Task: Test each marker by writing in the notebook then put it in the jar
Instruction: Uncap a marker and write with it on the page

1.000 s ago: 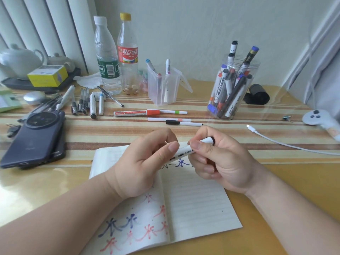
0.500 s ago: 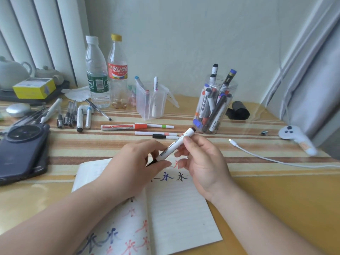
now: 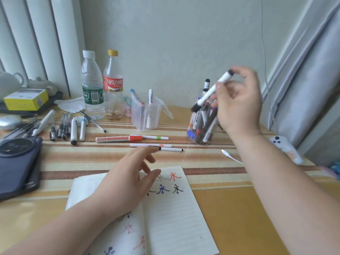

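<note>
My right hand [image 3: 239, 102] pinches a white marker with a black cap [image 3: 214, 88], tilted, its lower end just above the mouth of the clear jar [image 3: 202, 138], which holds several markers. My left hand [image 3: 128, 181] hovers with relaxed fingers over the open notebook [image 3: 174, 218], holding nothing. The notebook page shows red, blue and black written characters. On the striped table lie a thick white marker with a red cap [image 3: 118, 138], a thin green-banded pen [image 3: 154, 137], a thin pink-banded pen [image 3: 150, 145] and a thin black-tipped pen [image 3: 171, 149].
A clear plastic box [image 3: 145, 115] with two markers stands behind the loose pens. Two bottles [image 3: 93, 85] are at the back. More pens [image 3: 73, 130] and a dark phone [image 3: 16, 162] lie left. A white cable [image 3: 231, 156] and white controller [image 3: 284, 147] are right.
My right hand lifted the capped marker from over the notebook up and right to the jar. My left hand let go of it and opened. The view tilted upward.
</note>
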A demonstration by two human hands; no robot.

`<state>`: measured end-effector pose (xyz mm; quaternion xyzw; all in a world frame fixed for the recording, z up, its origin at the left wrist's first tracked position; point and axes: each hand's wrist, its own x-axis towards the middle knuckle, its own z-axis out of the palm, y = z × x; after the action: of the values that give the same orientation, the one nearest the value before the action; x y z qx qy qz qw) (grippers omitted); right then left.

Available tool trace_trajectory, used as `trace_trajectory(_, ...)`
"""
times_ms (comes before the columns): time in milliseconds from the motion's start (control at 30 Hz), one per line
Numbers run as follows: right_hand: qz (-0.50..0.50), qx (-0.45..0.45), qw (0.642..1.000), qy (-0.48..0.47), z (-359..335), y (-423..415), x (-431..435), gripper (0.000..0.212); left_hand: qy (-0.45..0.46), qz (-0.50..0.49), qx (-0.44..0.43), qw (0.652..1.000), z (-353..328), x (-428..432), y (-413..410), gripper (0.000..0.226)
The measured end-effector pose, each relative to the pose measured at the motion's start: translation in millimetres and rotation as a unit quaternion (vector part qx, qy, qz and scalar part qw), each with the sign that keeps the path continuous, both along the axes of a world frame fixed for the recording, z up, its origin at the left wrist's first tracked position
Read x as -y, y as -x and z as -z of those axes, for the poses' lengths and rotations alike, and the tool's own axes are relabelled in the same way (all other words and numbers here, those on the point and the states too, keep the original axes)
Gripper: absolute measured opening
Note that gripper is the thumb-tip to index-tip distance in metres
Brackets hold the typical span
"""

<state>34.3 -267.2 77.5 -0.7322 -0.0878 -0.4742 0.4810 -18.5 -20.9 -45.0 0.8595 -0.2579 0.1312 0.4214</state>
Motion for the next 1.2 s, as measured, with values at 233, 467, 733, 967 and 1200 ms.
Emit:
trace_trajectory(233,0.151,0.046,0.986,0.059,-8.9,-63.6,37.1,0.021,-0.028,-0.005,0.003,1.000,3.8,1.3,-5.9,0.028)
trace_trajectory(467,0.277,-0.229,0.908,0.215,13.5,-75.7,43.4,0.034,-0.026,0.002,-0.004,1.000,5.3,1.1,-6.5,0.020)
trace_trajectory(733,0.250,-0.303,0.872,0.292,12.1,-67.7,36.1,0.040,-0.036,0.000,-0.010,0.999,3.3,1.1,-5.4,0.018)
trace_trajectory(967,0.110,-0.071,0.948,0.292,57.9,-13.3,-22.3,0.012,-0.028,0.001,-0.007,1.000,1.1,0.4,-5.1,0.015)
trace_trajectory(1200,0.013,-0.413,0.819,0.399,94.7,-18.6,-61.2,0.027,-0.031,-0.011,-0.008,0.999,0.3,-1.5,-4.8,0.012)
